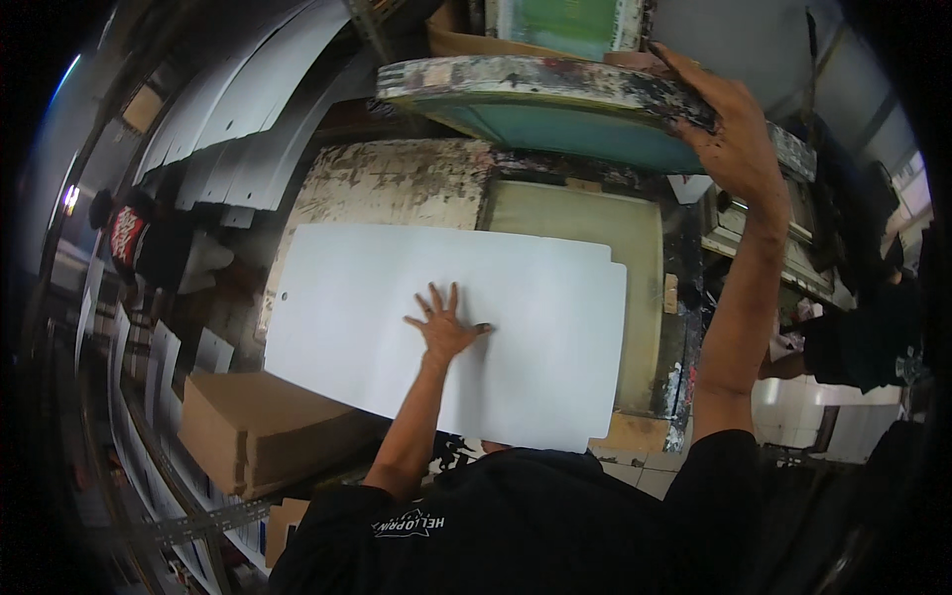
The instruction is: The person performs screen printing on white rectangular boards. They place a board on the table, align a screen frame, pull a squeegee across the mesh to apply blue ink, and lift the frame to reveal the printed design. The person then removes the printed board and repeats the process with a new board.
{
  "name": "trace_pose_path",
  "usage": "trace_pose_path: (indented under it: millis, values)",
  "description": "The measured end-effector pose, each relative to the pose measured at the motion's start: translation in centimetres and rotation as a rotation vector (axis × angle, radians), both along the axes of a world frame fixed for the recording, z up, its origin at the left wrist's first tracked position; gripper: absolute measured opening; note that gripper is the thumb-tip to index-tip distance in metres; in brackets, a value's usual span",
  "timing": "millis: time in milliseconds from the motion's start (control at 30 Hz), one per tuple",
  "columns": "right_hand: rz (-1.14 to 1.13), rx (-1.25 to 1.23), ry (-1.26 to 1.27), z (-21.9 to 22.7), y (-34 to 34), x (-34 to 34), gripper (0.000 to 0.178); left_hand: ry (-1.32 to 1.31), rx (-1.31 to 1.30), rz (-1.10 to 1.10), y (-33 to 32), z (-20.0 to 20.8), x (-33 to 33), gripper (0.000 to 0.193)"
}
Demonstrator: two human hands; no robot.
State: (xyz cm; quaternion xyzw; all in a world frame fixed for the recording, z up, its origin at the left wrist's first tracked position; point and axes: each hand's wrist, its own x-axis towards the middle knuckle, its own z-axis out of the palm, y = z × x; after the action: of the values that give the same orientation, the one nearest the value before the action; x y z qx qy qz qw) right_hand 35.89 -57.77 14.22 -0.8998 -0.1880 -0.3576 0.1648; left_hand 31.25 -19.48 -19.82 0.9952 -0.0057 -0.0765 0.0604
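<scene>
My left hand [446,332] lies flat with its fingers spread on a large white sheet [347,307]. The sheet has notched right-hand corners and a small hole near its left edge. It rests across a worn, paint-stained board [392,188] and a yellowish framed panel [575,208], covering part of both. Beyond it, a paint-spattered screen-printing frame [535,79] with blue-green mesh is tilted up. My right hand [739,139] grips this frame near its right end, fingers over the upper edge and thumb against the near side.
A brown cardboard box [273,426] stands at the lower left. White sheets hang [228,109] at the upper left, and more stand in a rack [164,362] below. One person [159,243] is at the left, another [863,337] at the right. A green screen [565,25] sits behind.
</scene>
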Motion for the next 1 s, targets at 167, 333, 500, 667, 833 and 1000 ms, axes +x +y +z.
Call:
trace_pose_path:
  millis: [167, 333, 500, 667, 833, 1000]
  values:
    - [0.023, -0.017, -0.016, 0.0, 0.0, 0.1, 0.069, 0.206, -0.069, -0.032, -1.0, -2.5, 4.9, 0.123]
    - [0.000, -0.024, -0.022, 0.3, 0.0, 0.4, 0.070, 0.142, -0.085, -0.069, -5.2, -4.2, 9.4, 0.125]
    - [-0.027, -0.006, 0.012, 0.3, -0.1, 0.3, 0.070, 0.173, -0.058, -0.133, -8.0, -3.8, 13.0, 0.126]
    - [-0.005, -0.044, 0.025, 0.6, -0.2, 0.1, 0.074, 0.247, 0.015, -0.140, -9.6, -3.1, 14.0, 0.123]
    - [0.012, -0.014, 0.097, 2.2, 1.4, -0.7, 0.069, 0.211, 0.028, -0.167, -9.6, -3.6, 13.9, 0.122]
    - [-0.020, -0.019, 0.075, 2.2, 1.8, -0.6, 0.066, 0.245, 0.057, -0.199, -11.1, -3.1, 13.9, 0.120]
